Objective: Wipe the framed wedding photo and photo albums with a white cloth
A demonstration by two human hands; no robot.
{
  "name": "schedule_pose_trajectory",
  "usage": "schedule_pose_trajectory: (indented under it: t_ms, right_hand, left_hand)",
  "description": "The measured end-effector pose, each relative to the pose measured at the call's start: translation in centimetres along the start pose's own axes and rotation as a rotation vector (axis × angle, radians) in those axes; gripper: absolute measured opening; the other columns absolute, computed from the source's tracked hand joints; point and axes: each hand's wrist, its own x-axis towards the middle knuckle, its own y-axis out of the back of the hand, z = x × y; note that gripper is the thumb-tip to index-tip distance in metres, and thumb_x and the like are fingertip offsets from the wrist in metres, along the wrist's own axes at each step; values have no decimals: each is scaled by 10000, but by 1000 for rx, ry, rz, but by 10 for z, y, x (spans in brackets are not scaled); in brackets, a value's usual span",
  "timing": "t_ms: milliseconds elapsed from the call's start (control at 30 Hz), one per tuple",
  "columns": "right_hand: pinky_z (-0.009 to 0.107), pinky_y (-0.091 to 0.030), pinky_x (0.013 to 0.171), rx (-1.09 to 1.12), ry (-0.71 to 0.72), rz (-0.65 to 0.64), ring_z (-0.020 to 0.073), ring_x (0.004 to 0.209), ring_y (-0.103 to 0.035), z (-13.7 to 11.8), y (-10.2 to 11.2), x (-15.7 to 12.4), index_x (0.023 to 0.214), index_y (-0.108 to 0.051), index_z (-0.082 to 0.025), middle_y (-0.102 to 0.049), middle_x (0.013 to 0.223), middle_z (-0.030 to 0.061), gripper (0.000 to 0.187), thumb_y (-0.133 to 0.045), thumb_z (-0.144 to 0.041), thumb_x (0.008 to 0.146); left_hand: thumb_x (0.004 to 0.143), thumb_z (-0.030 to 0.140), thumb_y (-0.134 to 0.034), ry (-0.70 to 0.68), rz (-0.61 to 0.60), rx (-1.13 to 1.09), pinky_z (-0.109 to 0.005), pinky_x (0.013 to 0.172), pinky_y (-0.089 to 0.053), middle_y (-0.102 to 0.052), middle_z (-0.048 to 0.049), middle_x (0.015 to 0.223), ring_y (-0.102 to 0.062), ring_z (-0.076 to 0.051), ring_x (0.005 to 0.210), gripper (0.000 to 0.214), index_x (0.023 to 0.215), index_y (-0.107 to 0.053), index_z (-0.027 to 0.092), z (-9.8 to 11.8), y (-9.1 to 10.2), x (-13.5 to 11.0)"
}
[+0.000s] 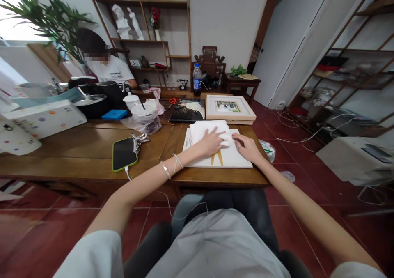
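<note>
My left hand (211, 142) lies flat with spread fingers on a folded white cloth or paper pad (209, 127). The pad rests on a white board (243, 161) at the table's front right. My right hand (248, 147) is at the board's right side, its fingers loosely bent and apart, the tips on or just above the white surface; I see nothing in it. Two narrow gold strips (220, 158) show on the board below my left hand, their upper ends hidden by the hand and pad.
Behind the board lie a framed picture (230, 107) and a dark glossy panel (187, 110), with orange-handled scissors (173, 101) beside it. A phone (124, 154) on a cable, a bagged cup (144, 116) and a bottle (197, 81) stand leftward and behind. Another person (112, 70) sits across the table.
</note>
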Motion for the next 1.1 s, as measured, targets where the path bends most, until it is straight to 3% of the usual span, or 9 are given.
schedule_pose_trajectory:
  t_ms: [100,267,433,533,633,867,967,1100]
  right_hand:
    - [396,-419,967,-7,2,-9,241,1104,-564,0,1,0,1078,-639,-192,-628,1162,82,359,-452,-116,781]
    - [389,-404,989,-12,-15,-11,237,1123,-552,-3,2,0,1084,-631,-150,-622,1167,111,355,-448,-112,782]
    - [385,-397,1001,-1,-24,-5,226,1132,-546,-4,1,-1,1050,-642,-163,-627,1162,99,322,-460,-126,787]
    - [382,-397,1000,-5,-16,-5,223,1132,-546,-3,1,-1,1054,-638,-155,-623,1167,105,318,-454,-132,796]
    - [378,-397,1001,-15,-10,-7,219,1133,-545,-3,1,-1,1052,-637,-157,-624,1165,103,314,-455,-131,797]
    - [391,-400,999,13,-20,-7,223,1125,-552,-2,0,-1,1035,-643,-178,-626,1166,94,306,-467,-121,792]
    - [397,-395,1006,19,-31,-7,225,1130,-549,-2,0,-1,1037,-644,-186,-624,1171,88,311,-480,-111,783]
    - [405,-396,1005,41,-41,2,224,1133,-547,-4,1,-1,1025,-650,-201,-632,1159,70,319,-489,-97,771]
  left_hand:
    - [903,260,-391,-30,-20,75,-626,952,-294,-345,-44,1437,-214,-398,1317,319,1142,-602,244,26,3,-17]
    - [863,225,-427,-112,-34,153,-621,937,-325,-344,-56,1435,-244,-411,1305,285,1020,-665,207,76,12,-68]
    - [847,218,-444,-128,-104,124,-623,946,-320,-295,-34,1462,-230,-409,1317,267,974,-678,212,91,19,-98]
    - [869,245,-424,-120,-97,86,-598,968,-315,-311,-28,1455,-231,-372,1327,279,1021,-655,210,79,23,-92]
    - [879,242,-420,-100,-95,33,-567,972,-326,-351,-43,1434,-249,-335,1327,297,1109,-606,221,54,23,-70]
    - [933,331,-338,54,37,18,-487,1001,-301,-413,-132,1373,-305,-282,1299,346,1137,-565,169,-14,1,-14]
    - [945,341,-303,97,49,21,-491,1008,-285,-377,-122,1402,-264,-284,1314,368,1158,-552,172,-25,-6,-9]
    - [939,274,-310,123,36,31,-508,1012,-271,-349,-136,1418,-253,-299,1319,354,1180,-546,169,-22,-7,-24]
